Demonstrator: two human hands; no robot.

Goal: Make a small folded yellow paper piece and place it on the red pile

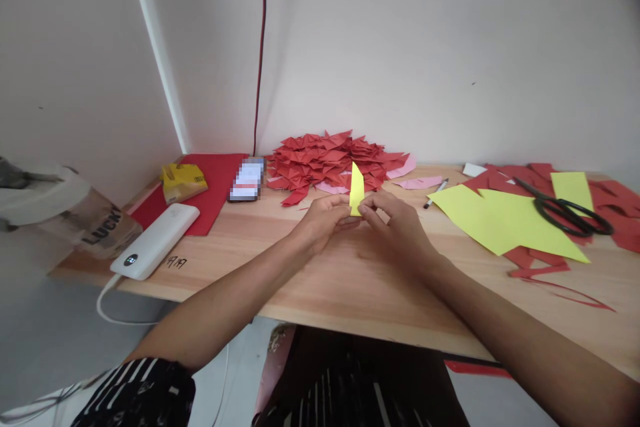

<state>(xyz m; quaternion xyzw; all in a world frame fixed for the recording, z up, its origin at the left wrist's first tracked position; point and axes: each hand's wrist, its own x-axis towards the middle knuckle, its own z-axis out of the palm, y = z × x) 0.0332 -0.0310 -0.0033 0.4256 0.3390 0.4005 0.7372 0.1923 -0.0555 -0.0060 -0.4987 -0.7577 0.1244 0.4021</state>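
Note:
A small folded piece of yellow paper (357, 188) stands upright between my hands, its pointed tip up. My left hand (327, 219) pinches it from the left near its lower edge. From the right, my right hand (393, 217) has thumb and fingers closed on its lower right edge. Just behind my hands lies a heap of folded red paper pieces (320, 160). Pink paper pieces (417, 183) poke out on its right side.
At right, black scissors (565, 210) lie on a yellow paper sheet (510, 220) and red scraps (620, 200). A pen (436, 193) is nearer. At left are a phone (247, 179), a white power bank (155, 240) with cable, a yellow packet (184, 181), red sheets (215, 180) and a cup (95, 220).

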